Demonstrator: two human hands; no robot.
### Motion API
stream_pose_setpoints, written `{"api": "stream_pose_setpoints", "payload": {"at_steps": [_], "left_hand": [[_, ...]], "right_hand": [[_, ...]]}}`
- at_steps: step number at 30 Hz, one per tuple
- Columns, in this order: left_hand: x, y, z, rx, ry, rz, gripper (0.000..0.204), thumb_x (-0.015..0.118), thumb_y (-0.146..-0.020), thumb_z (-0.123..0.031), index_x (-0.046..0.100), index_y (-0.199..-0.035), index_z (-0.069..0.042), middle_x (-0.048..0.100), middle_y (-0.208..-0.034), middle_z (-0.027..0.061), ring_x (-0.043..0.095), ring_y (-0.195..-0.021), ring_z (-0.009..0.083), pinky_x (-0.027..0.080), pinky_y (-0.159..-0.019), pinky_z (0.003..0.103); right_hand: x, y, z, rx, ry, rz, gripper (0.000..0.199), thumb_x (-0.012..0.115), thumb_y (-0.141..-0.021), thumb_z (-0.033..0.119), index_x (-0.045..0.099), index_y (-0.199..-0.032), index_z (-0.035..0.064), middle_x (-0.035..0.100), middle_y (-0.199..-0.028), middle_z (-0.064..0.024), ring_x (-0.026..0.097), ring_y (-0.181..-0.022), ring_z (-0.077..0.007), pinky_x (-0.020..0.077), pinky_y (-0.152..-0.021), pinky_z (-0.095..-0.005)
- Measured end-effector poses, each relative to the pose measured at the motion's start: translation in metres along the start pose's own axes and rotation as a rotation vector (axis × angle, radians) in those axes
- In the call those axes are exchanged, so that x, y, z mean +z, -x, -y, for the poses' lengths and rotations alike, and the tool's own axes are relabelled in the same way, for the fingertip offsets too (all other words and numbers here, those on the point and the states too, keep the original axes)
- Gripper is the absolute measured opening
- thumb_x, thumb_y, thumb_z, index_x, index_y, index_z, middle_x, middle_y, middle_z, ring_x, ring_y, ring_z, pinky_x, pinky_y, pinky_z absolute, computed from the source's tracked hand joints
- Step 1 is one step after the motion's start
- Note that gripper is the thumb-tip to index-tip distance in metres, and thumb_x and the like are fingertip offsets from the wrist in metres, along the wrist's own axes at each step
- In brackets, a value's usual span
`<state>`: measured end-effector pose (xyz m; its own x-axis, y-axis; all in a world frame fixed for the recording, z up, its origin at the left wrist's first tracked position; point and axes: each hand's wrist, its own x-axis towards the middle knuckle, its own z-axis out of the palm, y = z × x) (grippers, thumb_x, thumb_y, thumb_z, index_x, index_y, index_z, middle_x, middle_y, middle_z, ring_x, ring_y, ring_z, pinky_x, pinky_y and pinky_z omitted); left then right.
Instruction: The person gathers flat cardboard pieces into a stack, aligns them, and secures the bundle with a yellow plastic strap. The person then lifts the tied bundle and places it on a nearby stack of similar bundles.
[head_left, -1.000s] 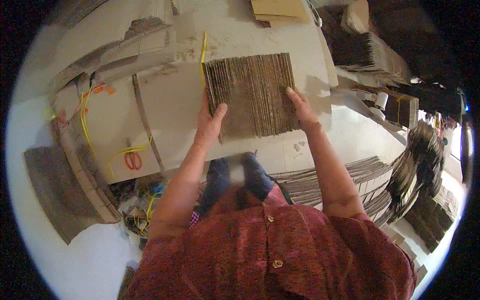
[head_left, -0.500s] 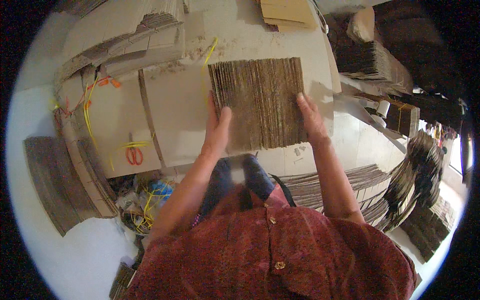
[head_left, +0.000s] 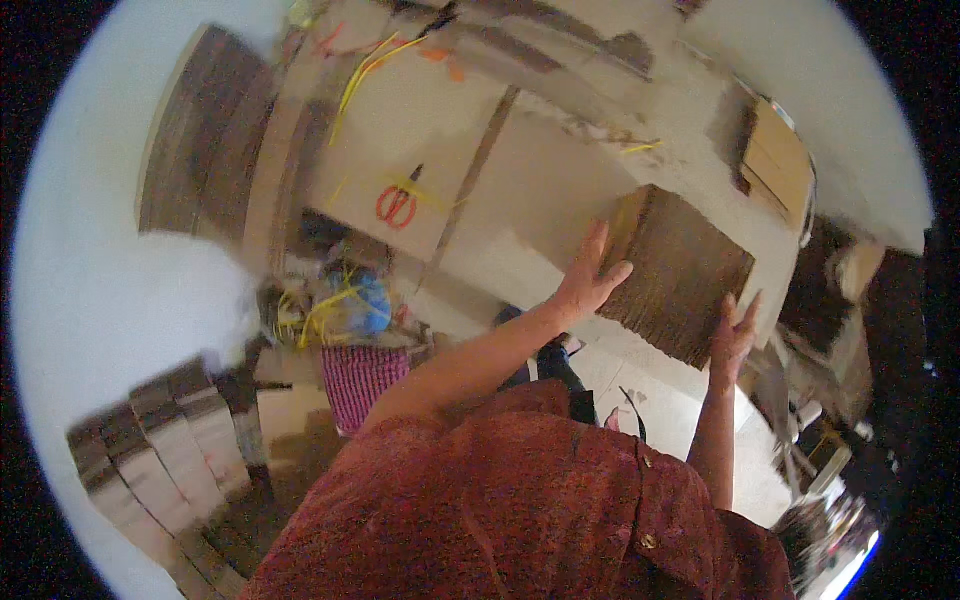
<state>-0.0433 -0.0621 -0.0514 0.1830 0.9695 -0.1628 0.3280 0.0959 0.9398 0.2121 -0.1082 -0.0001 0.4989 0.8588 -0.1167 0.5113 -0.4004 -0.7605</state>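
A thick stack of brown cardboard pieces (head_left: 685, 275), packed tight with their edges upward, is between my two hands at the table's front right. My left hand (head_left: 590, 285) presses its left side, thumb at the upper edge and fingers stretched along the side face. At the near right corner my right hand (head_left: 735, 340) bears on the other side, its thumb and fingers apart around the corner. The stack's underside is hidden, so I cannot tell whether it rests on the table.
Scissors with red-orange handles (head_left: 396, 207) lie on the cardboard-covered table (head_left: 540, 180), near yellow straps (head_left: 365, 75). Flat tan cardboard (head_left: 775, 165) sits at the far right. Below the table's left edge are blue plastic (head_left: 372, 305) and a purple striped cloth (head_left: 365, 380). Cardboard stacks (head_left: 205, 130) stand left.
My view has swung to the left and turned, so the table appears tilted. The stack and both hands now appear farther right, and the stack is angled, showing its left side.
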Motion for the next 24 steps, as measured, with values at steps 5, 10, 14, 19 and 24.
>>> {"api": "stream_pose_setpoints", "payload": {"at_steps": [5,10,14,19,24], "left_hand": [[-0.048,0.101,0.068,-0.122,-0.003,-0.132,0.046,0.049,-0.087,-0.026,0.040,-0.126,-0.003,0.038,-0.133,0.0161,0.034,-0.124,0.0277,0.025,-0.104,0.035],[-0.093,0.227,0.175,-0.275,-0.291,-0.219,0.030,0.049,-0.087,-0.023,0.055,-0.104,0.002,0.055,-0.106,0.0183,0.054,-0.098,0.0308,0.043,-0.085,0.038],[-0.151,0.280,0.177,-0.243,-0.907,-0.191,0.023,0.048,-0.085,-0.019,0.058,-0.092,0.000,0.060,-0.089,0.0158,0.058,-0.087,0.0277,0.046,-0.079,0.039],[-0.264,0.305,0.212,-0.644,-0.458,-0.128,0.019,0.051,-0.080,-0.018,0.058,-0.089,-0.003,0.058,-0.093,0.0136,0.055,-0.092,0.0302,0.043,-0.081,0.044],[-0.363,0.345,0.261,-0.830,-0.915,-0.033,0.030,0.050,-0.083,-0.024,0.052,-0.106,-0.004,0.050,-0.114,0.0156,0.044,-0.109,0.0351,0.038,-0.090,0.047]], "right_hand": [[0.052,-0.002,0.085,-0.572,0.664,0.173,0.060,0.050,-0.087,0.030,0.024,-0.138,0.0126,0.020,-0.143,-0.0124,0.014,-0.133,-0.0299,0.0166,-0.103,-0.0515],[0.109,0.021,0.110,-0.717,0.862,0.121,0.059,0.049,-0.086,0.033,0.024,-0.138,0.0207,0.010,-0.146,-0.0060,0.009,-0.134,-0.0279,0.0167,-0.100,-0.0587],[0.109,0.012,0.090,-0.767,0.904,0.094,0.057,0.045,-0.087,0.036,0.024,-0.138,0.0230,0.011,-0.146,-0.0047,0.011,-0.134,-0.0267,0.0174,-0.099,-0.0594],[0.104,0.003,0.074,-0.883,0.849,0.044,0.052,0.036,-0.091,0.041,0.024,-0.138,0.0234,0.012,-0.146,-0.0025,0.012,-0.134,-0.0250,0.0138,-0.099,-0.0605],[0.108,0.000,0.074,-0.935,0.734,0.173,0.052,0.030,-0.092,0.043,0.027,-0.137,0.0183,0.015,-0.145,-0.0090,0.013,-0.133,-0.0291,0.0124,-0.104,-0.0528]]}}
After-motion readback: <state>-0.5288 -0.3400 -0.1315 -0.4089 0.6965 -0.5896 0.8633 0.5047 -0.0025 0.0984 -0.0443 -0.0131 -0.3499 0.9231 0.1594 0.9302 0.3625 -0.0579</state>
